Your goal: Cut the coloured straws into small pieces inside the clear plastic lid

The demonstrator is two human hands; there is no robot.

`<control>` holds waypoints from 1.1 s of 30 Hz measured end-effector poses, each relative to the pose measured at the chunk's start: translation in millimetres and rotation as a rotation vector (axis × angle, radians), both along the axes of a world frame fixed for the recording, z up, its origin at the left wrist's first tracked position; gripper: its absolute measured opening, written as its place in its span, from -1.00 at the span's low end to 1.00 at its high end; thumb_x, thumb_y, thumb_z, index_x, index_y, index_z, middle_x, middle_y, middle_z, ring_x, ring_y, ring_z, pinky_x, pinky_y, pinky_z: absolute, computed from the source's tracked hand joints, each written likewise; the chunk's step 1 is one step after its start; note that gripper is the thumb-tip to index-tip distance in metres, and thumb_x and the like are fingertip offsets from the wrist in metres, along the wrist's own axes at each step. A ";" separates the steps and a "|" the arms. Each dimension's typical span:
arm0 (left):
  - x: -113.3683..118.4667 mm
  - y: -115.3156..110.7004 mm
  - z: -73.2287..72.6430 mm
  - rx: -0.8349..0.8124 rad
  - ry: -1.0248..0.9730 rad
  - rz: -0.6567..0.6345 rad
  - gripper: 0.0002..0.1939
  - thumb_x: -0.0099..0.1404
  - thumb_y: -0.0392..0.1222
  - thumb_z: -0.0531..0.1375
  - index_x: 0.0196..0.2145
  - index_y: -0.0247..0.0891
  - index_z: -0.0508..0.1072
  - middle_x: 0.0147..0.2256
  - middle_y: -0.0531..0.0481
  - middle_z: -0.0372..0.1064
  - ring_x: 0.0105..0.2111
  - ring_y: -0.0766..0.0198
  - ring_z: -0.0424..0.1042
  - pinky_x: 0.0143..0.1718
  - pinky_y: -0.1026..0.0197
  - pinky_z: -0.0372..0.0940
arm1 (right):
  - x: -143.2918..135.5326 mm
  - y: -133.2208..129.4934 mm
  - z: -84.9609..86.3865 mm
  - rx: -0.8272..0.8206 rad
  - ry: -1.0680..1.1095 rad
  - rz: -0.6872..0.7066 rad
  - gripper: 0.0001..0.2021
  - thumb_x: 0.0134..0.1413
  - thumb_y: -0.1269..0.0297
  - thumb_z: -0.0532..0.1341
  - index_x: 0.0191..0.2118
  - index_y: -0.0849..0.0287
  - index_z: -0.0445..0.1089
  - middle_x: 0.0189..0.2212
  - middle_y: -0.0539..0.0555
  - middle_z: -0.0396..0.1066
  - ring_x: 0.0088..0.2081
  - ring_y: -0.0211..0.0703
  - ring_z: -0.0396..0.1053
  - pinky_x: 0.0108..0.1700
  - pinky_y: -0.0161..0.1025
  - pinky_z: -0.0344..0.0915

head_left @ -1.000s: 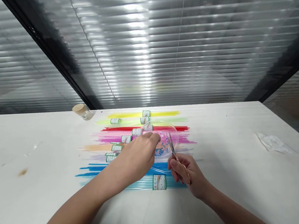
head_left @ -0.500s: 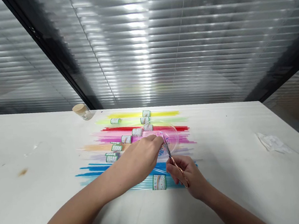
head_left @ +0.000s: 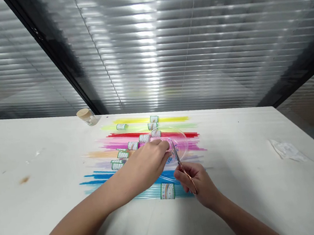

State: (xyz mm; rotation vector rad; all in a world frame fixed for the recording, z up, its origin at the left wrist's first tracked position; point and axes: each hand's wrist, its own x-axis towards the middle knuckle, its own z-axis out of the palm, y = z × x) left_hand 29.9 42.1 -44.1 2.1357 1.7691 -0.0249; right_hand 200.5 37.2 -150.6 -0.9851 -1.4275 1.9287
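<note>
My right hand (head_left: 198,183) grips a pair of scissors (head_left: 178,160) with copper-coloured handles, its blades pointing up and away from me. Just left of the blade tips, my left hand (head_left: 153,158) is closed in a pinch; whatever its fingers hold is too small to make out. Beneath both hands sits a clear round dish (head_left: 186,142) with small blue and purple pieces in it. Long thin plastic sticks lie in coloured rows around it: yellow (head_left: 174,118), red (head_left: 189,133), magenta (head_left: 115,147), blue (head_left: 96,182) and light blue (head_left: 149,193). My left forearm covers part of them.
Printed paper bands (head_left: 167,191) wrap the stick bundles. A jar with a wooden lid (head_left: 83,113) stands at the back left of the white table (head_left: 52,176). Crumpled clear plastic (head_left: 287,150) lies at the right. Blinds (head_left: 149,57) behind glass rise beyond the table's far edge.
My left hand has shifted slightly left and down, away from the blade tips. My right hand and the scissors have barely moved.
</note>
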 end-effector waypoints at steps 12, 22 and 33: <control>-5.1 -0.6 2.6 0.009 0.023 -0.006 -0.76 0.43 -0.24 -0.08 -0.40 -0.24 0.24 -0.35 -0.03 0.35 -0.44 0.27 0.31 -0.54 0.25 0.01 | -1.0 1.1 2.0 0.032 -0.082 -0.019 -0.50 0.07 -0.13 0.26 -0.60 0.15 0.14 -0.73 -0.12 0.06 -0.62 -0.34 -0.04 -0.56 -0.33 -0.08; -7.7 -0.2 0.5 0.039 0.023 -0.035 -0.76 0.42 -0.27 -0.10 -0.39 -0.24 0.23 -0.36 -0.01 0.35 -0.44 0.27 0.30 -0.48 0.24 0.07 | 0.4 0.1 1.1 0.011 0.024 -0.059 -0.49 0.10 -0.17 0.23 -0.57 0.16 0.15 -0.74 -0.13 0.07 -0.64 -0.37 -0.07 -0.57 -0.34 -0.10; -2.4 0.4 4.4 -0.006 0.054 -0.039 -0.77 0.41 -0.31 -0.08 -0.36 -0.26 0.31 -0.32 -0.07 0.38 -0.41 0.22 0.37 -0.45 0.22 0.15 | 3.0 0.6 4.8 0.038 0.015 0.002 -0.51 0.10 -0.15 0.24 -0.57 0.16 0.20 -0.73 -0.11 0.09 -0.64 -0.35 -0.04 -0.57 -0.33 -0.08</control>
